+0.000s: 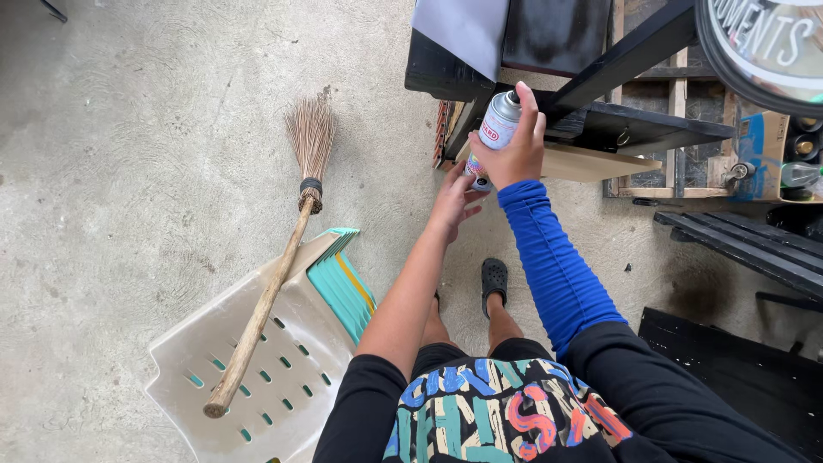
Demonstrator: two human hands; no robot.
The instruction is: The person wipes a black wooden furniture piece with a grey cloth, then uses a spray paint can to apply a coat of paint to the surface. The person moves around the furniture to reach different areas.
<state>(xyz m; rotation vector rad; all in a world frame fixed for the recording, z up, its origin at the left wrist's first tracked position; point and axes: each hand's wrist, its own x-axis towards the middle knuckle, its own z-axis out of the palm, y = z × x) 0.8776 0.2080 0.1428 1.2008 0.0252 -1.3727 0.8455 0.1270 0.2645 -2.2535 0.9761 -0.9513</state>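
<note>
There is just the one view, from a camera worn on the person's head, looking almost straight down past the chest and arms to the concrete floor [129,129]. It sits close: the patterned shirt [497,411] fills the near edge, and the feet show below. The far edge takes in black-painted wooden furniture [634,129], the left side a pale plastic chair [283,360] with a broom [274,274] lying across it.

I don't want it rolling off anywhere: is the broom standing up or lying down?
Lying down. The broom slants across the tipped plastic chair, bristles on the concrete floor, handle end on the chair.
</note>
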